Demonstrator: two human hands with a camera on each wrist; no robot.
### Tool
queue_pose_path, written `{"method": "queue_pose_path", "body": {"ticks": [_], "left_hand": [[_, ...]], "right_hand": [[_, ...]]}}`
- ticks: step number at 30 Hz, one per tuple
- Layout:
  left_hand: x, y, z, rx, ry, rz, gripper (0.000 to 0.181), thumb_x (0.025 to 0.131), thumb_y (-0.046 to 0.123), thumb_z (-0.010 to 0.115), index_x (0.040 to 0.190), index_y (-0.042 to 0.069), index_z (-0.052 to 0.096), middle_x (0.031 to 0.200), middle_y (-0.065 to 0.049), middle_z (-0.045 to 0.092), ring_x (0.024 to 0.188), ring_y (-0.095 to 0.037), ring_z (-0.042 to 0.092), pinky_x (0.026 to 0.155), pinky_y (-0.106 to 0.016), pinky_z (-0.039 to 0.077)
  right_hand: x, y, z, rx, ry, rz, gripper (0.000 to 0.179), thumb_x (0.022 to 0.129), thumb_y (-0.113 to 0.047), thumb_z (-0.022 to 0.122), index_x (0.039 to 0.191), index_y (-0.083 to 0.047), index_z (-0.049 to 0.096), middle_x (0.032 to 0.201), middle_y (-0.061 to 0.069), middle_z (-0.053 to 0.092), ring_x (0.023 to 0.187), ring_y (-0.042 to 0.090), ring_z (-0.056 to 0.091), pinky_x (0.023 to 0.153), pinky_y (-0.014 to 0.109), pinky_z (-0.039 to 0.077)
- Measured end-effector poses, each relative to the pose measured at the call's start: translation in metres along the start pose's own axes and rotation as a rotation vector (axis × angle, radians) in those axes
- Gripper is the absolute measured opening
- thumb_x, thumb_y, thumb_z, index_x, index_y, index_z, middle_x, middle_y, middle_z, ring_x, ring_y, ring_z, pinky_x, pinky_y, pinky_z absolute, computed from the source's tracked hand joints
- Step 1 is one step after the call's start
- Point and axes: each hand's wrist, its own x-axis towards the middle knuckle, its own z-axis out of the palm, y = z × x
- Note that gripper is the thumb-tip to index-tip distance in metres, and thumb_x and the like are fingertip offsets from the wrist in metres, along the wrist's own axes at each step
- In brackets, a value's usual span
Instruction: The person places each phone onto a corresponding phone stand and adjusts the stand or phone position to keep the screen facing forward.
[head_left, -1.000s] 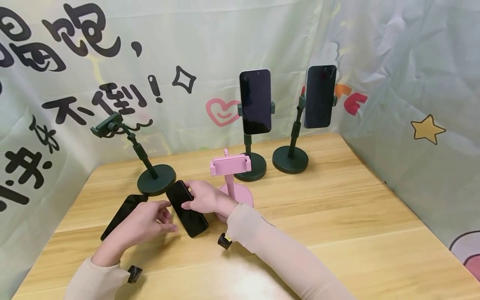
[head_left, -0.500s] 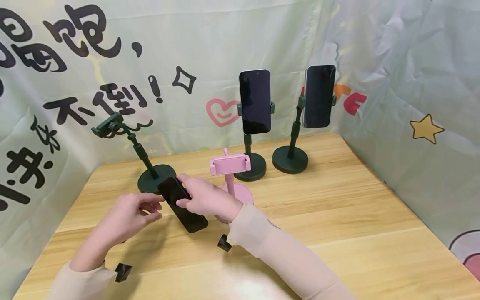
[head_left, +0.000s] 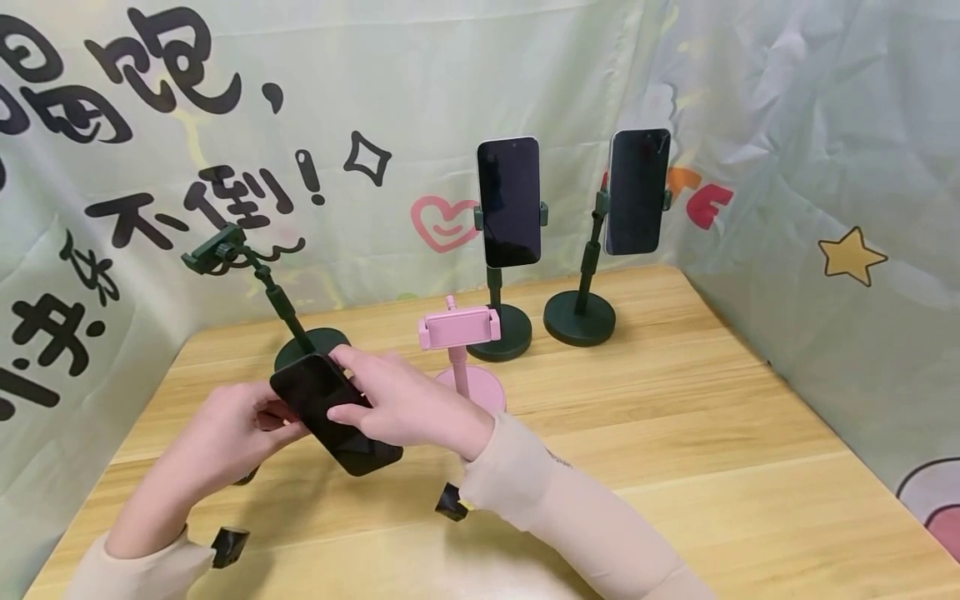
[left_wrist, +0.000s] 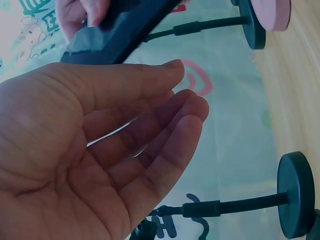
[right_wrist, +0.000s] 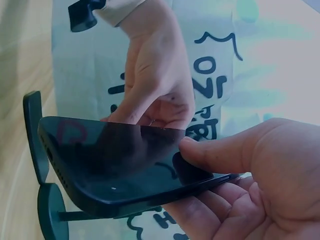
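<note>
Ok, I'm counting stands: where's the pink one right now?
In the head view, the pink stand is near the picture's centre, just beyond the right hand, with a green stand close behind to its right.

wood-grain table [head_left: 660, 417]: three dark green stands [head_left: 580, 319], one pink stand [head_left: 459, 364]

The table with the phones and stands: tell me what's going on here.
A person's right grip holds a dark phone tilted above the table. The left grip is close beside it, holding nothing. Behind, two green stands carry upright phones; the left green stand and the pink stand carry none.
</note>
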Motion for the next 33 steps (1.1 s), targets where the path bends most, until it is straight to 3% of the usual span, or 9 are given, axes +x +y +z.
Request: {"method": "queue_pose_path", "body": {"ticks": [4, 7, 13, 21, 28, 33], "left_hand": [[-0.001, 0.000, 0.003, 0.027, 0.027, 0.034, 0.019, 0.080, 0.011, 0.094, 0.082, 0.018, 0.076, 0.076, 0.009, 0.076, 0.067, 0.004, 0.068, 0.061, -0.022, 0.057], [0.000, -0.002, 0.005, 0.048, 0.075, 0.093, 0.023, 0.078, 0.009, 0.094, 0.084, 0.019, 0.074, 0.074, 0.012, 0.072, 0.066, 0.007, 0.062, 0.060, -0.021, 0.053], [0.001, -0.005, 0.011, 0.056, 0.154, 0.199, 0.035, 0.075, 0.001, 0.092, 0.093, 0.017, 0.066, 0.071, 0.015, 0.055, 0.066, 0.006, 0.047, 0.058, -0.022, 0.041], [0.002, -0.003, 0.017, -0.013, 0.136, 0.196, 0.043, 0.073, -0.003, 0.092, 0.105, 0.014, 0.069, 0.080, 0.013, 0.064, 0.071, 0.005, 0.054, 0.060, -0.024, 0.049], [0.007, 0.003, 0.020, -0.011, 0.145, 0.255, 0.041, 0.074, -0.007, 0.087, 0.100, 0.018, 0.068, 0.079, 0.017, 0.062, 0.071, 0.006, 0.056, 0.060, -0.024, 0.050], [0.013, 0.012, 0.021, 0.003, 0.150, 0.289, 0.035, 0.076, -0.004, 0.085, 0.093, 0.020, 0.067, 0.073, 0.019, 0.056, 0.067, 0.005, 0.048, 0.058, -0.023, 0.044]], "right_hand": [[-0.004, -0.003, -0.002, -0.023, 0.017, -0.045, 0.025, 0.106, -0.020, 0.070, 0.125, -0.011, 0.058, 0.097, -0.006, 0.075, 0.084, 0.001, 0.065, 0.079, 0.014, 0.050], [-0.008, -0.007, -0.005, -0.030, 0.034, -0.080, 0.019, 0.106, -0.020, 0.070, 0.121, -0.010, 0.062, 0.092, -0.007, 0.075, 0.080, 0.005, 0.061, 0.077, 0.015, 0.047], [-0.015, -0.014, -0.012, 0.055, 0.045, -0.123, 0.022, 0.107, -0.018, 0.069, 0.125, -0.007, 0.062, 0.095, -0.002, 0.079, 0.078, 0.002, 0.061, 0.079, 0.014, 0.048], [-0.024, -0.023, -0.022, 0.276, 0.073, -0.117, 0.036, 0.105, -0.010, 0.069, 0.139, -0.005, 0.061, 0.113, 0.009, 0.081, 0.092, -0.006, 0.070, 0.086, 0.015, 0.057], [-0.035, -0.029, -0.034, 0.408, 0.160, -0.153, 0.041, 0.104, -0.007, 0.071, 0.144, -0.007, 0.060, 0.114, 0.012, 0.080, 0.096, -0.002, 0.074, 0.087, 0.024, 0.063], [-0.041, -0.029, -0.042, 0.510, 0.235, -0.197, 0.040, 0.102, -0.002, 0.071, 0.141, -0.003, 0.060, 0.113, 0.018, 0.079, 0.095, 0.001, 0.074, 0.088, 0.029, 0.064]]}}
